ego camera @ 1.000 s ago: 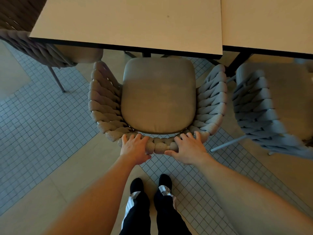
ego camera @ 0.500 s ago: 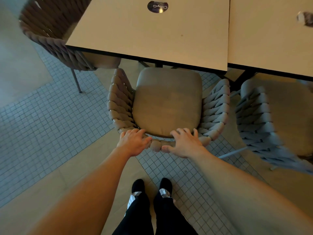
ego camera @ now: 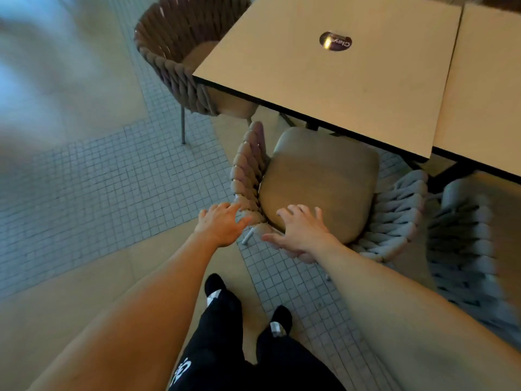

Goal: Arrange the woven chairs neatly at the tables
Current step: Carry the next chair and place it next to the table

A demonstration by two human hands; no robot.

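Both arms reach fwd; left hand (ego camera: pixel 218 225) & right hand (ego camera: pixel 300 231) spread, fingers loose, over woven chair (ego camera: pixel 321 183) back rim, gripping nothing.

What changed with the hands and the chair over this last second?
Both hands let go of the woven chair: the left hand and right hand now hover with fingers spread instead of curled on its back rim. The view swung left. The chair stays tucked at the table; its neighbours are unmoved.
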